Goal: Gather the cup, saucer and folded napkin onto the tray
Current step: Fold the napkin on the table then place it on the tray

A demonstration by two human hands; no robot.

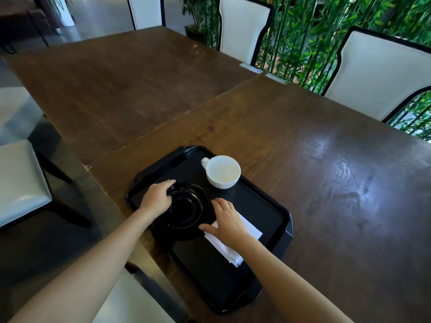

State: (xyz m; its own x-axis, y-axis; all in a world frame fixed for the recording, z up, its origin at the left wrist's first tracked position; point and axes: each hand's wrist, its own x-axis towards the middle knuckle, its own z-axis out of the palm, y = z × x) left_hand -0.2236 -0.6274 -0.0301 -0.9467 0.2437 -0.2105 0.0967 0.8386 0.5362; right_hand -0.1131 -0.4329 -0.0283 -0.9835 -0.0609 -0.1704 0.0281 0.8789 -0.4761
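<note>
A black tray (265, 201) lies on the dark wooden table near its front edge. On the tray's far side stands a white cup (222, 171), empty, handle to the left. A black saucer (186, 209) lies on the tray's left part. My left hand (157, 197) grips the saucer's left rim. A folded white napkin (233, 245) lies on the tray to the right of the saucer. My right hand (227, 220) rests flat on the napkin, fingers spread, thumb near the saucer's edge.
The wooden table (326, 159) stretches far and right, with a seam across its middle. White chairs with black frames stand behind it (382, 73) and at my left (21, 180). Green bamboo plants (303, 31) fill the background.
</note>
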